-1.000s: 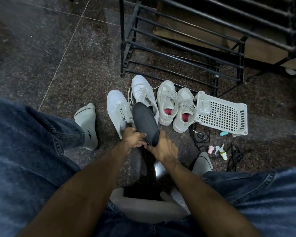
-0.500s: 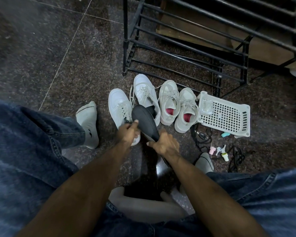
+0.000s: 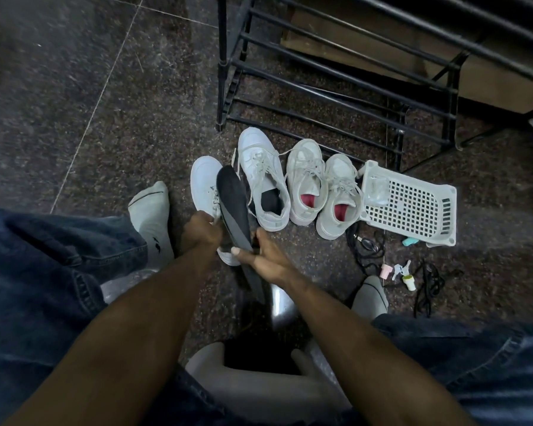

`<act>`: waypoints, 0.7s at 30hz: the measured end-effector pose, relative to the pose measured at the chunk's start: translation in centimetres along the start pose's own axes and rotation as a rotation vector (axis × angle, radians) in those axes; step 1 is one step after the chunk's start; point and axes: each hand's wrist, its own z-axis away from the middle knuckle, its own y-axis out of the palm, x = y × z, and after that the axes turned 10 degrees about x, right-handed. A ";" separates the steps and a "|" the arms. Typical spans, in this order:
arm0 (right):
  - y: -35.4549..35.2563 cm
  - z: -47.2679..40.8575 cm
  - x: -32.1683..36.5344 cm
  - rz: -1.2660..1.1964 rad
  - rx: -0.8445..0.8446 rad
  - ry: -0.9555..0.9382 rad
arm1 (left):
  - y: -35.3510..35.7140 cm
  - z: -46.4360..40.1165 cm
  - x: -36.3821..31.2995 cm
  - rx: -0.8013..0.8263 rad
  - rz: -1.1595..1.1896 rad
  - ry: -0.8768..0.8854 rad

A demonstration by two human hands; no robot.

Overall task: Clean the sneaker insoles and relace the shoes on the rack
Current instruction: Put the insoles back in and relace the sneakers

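Four white sneakers stand in a row on the floor in front of the black shoe rack (image 3: 320, 72). My right hand (image 3: 266, 261) pinches the heel end of a black insole (image 3: 233, 207), thumb across its top. The insole's toe end points away from me and lies over the leftmost sneaker (image 3: 203, 179). My left hand (image 3: 202, 230) grips that sneaker at its opening, fingers curled. The second sneaker (image 3: 259, 170) shows a dark inside. The two right sneakers (image 3: 305, 182) (image 3: 339, 201) are laced and show red insoles.
A white plastic basket (image 3: 413, 207) lies right of the shoes. Black laces (image 3: 426, 285) and small bottles (image 3: 410, 282) are scattered on the floor beside it. I sit on a grey stool (image 3: 259, 388), with my socked feet (image 3: 153, 216) on either side.
My left hand left the insole and took hold of the leftmost sneaker. My right hand swung the insole's toe end left, over that sneaker.
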 end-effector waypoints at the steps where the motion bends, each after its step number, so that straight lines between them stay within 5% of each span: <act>1: 0.3 -0.4 0.3 0.010 0.022 0.009 | -0.1 -0.3 0.1 -0.007 -0.036 0.021; 7: 0.4 -2.1 -0.2 0.035 0.073 0.044 | -0.3 -0.7 0.5 -0.044 -0.184 0.105; 15: -0.4 0.5 -2.6 -0.001 0.024 0.034 | 0.1 0.1 4.4 -0.116 -0.032 0.250; 18: -0.4 0.5 -2.9 -0.085 0.003 0.050 | 0.0 0.1 4.9 -0.122 -0.298 0.481; 21: -1.0 0.4 -1.8 -0.136 0.015 0.026 | 0.2 0.7 3.9 -0.095 -0.550 0.510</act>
